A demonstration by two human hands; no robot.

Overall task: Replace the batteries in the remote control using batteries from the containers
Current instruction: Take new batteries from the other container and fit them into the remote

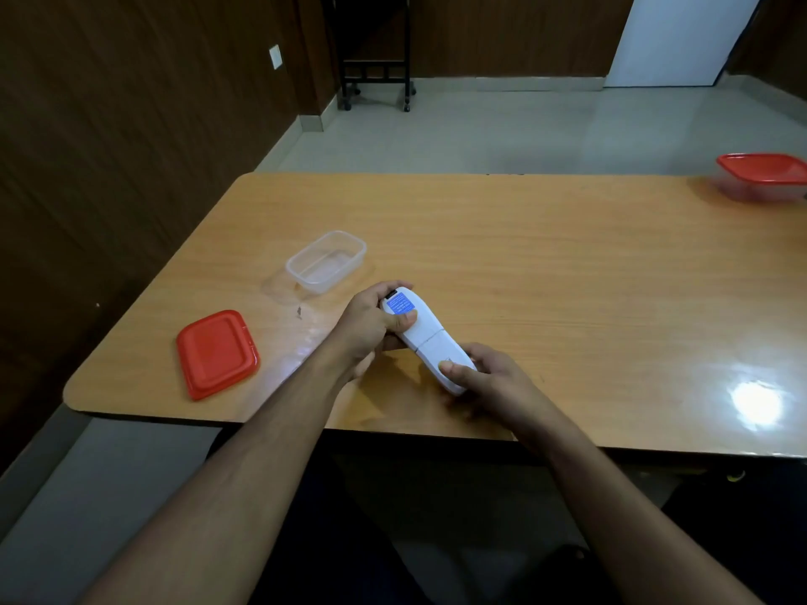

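A white remote control (425, 340) lies back side up, just above the table near its front edge, held at both ends. My left hand (371, 325) grips its far end, thumb on the blue label. My right hand (480, 379) holds the near end, thumb pressed on the battery cover, which sits shut. An open clear plastic container (326, 262) stands behind my left hand and looks empty. Its red lid (217, 355) lies flat at the front left. A second clear container with a red lid on it (762, 176) stands at the far right edge. No batteries are visible.
The wooden table (567, 277) has a rounded front-left corner and a bright light glare at the front right. A dark wood-panel wall runs along the left. A black wheeled stand (376, 76) stands on the floor beyond the table.
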